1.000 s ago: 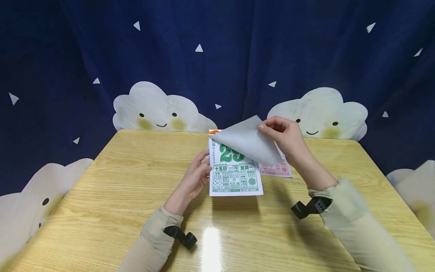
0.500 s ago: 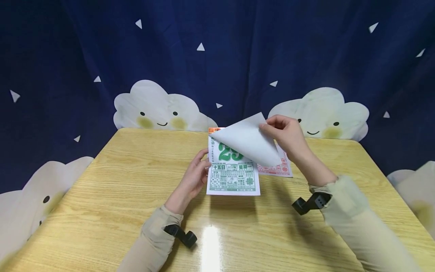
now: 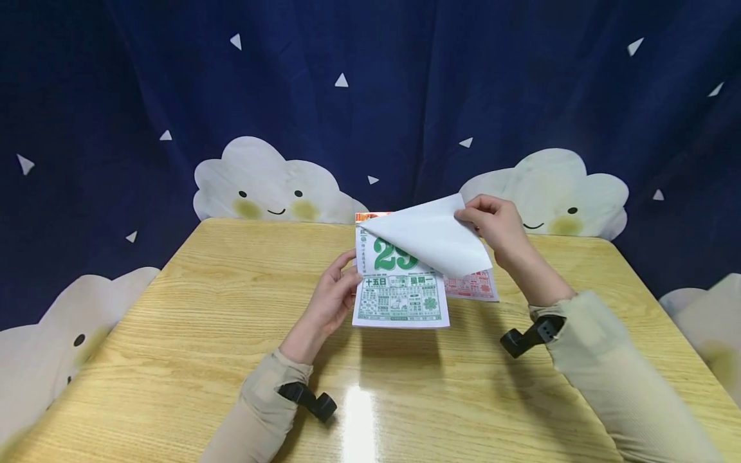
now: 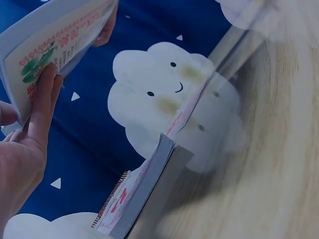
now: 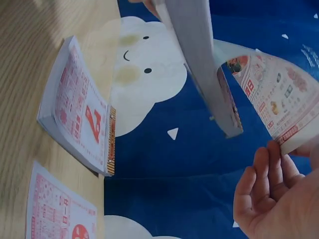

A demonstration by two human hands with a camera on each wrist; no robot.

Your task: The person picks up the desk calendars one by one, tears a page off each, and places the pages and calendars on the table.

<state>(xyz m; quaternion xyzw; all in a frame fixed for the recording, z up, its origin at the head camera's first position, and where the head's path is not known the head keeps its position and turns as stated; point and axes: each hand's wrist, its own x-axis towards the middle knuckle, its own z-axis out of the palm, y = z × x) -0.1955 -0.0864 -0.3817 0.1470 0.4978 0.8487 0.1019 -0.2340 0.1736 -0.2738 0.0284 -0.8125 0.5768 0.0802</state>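
Observation:
A thick tear-off calendar pad (image 3: 399,302) is held above the table, its page printed with a green 29. At its left edge my left hand (image 3: 330,299) grips it, thumb in front; fingers (image 4: 42,107) press its back in the left wrist view. The top sheet (image 3: 437,235) is peeled up diagonally, its white back showing and its upper left still at the pad. My right hand (image 3: 500,228) pinches this sheet's edge. From the right wrist view, the sheet's red-printed side (image 5: 281,94) bows away from the pad.
Another calendar pad (image 5: 79,109) with a red 7 lies on the table (image 3: 231,321). Beside it is a red-printed sheet (image 5: 60,209). In the head view a red-printed page (image 3: 475,287) shows partly behind the held pad. A dark blue curtain (image 3: 289,77) hangs behind the table.
My right hand has moved slightly right, drawing the lifted sheet's corner rightward. The pad in my left hand has risen a little. The red-printed page on the table has not moved.

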